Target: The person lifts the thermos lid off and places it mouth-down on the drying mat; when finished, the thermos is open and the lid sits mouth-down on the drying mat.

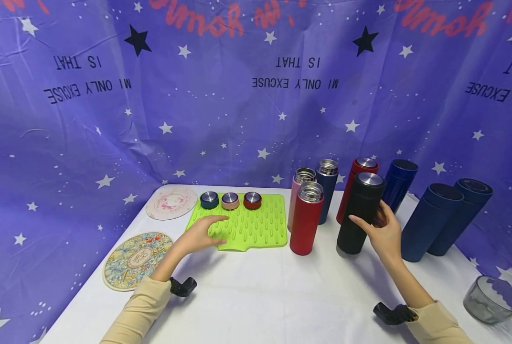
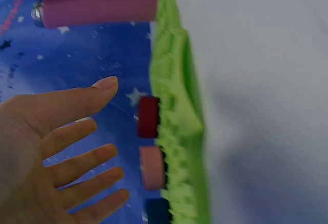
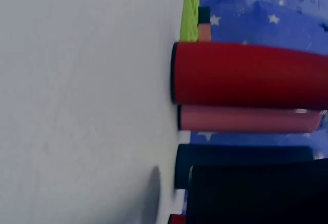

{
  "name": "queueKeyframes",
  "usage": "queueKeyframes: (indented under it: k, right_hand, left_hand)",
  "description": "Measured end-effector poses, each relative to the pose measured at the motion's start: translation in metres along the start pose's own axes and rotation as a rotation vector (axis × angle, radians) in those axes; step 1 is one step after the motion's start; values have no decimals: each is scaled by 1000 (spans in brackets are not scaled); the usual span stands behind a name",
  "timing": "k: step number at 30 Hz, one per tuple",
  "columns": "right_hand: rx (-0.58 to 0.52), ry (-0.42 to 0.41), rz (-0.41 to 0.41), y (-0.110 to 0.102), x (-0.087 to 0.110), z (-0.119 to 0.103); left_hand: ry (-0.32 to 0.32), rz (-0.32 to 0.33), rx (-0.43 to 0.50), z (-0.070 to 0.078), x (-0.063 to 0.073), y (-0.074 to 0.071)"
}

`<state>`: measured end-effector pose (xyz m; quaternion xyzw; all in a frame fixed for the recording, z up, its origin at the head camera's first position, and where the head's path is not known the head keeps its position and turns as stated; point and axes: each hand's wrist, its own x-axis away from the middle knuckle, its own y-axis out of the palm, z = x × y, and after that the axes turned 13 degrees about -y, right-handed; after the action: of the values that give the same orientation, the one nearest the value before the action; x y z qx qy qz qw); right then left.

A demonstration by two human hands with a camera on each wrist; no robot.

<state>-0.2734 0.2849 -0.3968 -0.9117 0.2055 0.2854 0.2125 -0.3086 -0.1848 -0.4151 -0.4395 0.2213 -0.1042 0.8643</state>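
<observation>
In the head view, my right hand [image 1: 386, 235] grips a black thermos flask [image 1: 359, 215] around its side, thumb in front and fingers behind. The flask stands nearly upright with a steel-topped lid [image 1: 371, 179] on it. My left hand [image 1: 201, 234] hovers over the front left of a green mat [image 1: 264, 229], fingers spread and holding nothing. On the mat's back edge sit three lids in a row: a blue lid [image 1: 209, 199], a pink lid [image 1: 229, 200] and a red lid [image 1: 252, 200]. Lidless flasks, red [image 1: 306, 224], pink [image 1: 296, 191] and blue [image 1: 327, 191], stand right of the mat.
Behind the black flask stand a lidded red flask [image 1: 346, 191] and a shiny blue flask [image 1: 399, 184]. Two dark blue flasks [image 1: 428, 224] are farther right. A glass bowl [image 1: 492, 301] sits at the right edge. Round mats [image 1: 137, 260] lie at left.
</observation>
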Motion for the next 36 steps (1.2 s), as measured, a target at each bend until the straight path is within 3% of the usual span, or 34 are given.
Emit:
queueKeyframes:
  k: [10,16,19,25,28,36]
  right_hand:
    - [-31,-167,-49,-7,20,-43]
    - [-69,-299,-121,-2,34,-69]
    - [-80,-385,-147,4,40,-80]
    - [-38,-558,-195,19,47,-97]
    - [-44,-628,-221,27,47,-103]
    - [-36,-805,-307,48,46,-110]
  left_hand:
    - [47,-4,43,49,-7,-16]
    - [76,40,99,80,-4,-23]
    - [125,64,161,97,-5,-27]
    - [299,99,248,136,-5,-35]
    - [355,106,278,151,-3,-37]
    - [450,85,284,164,1,-38]
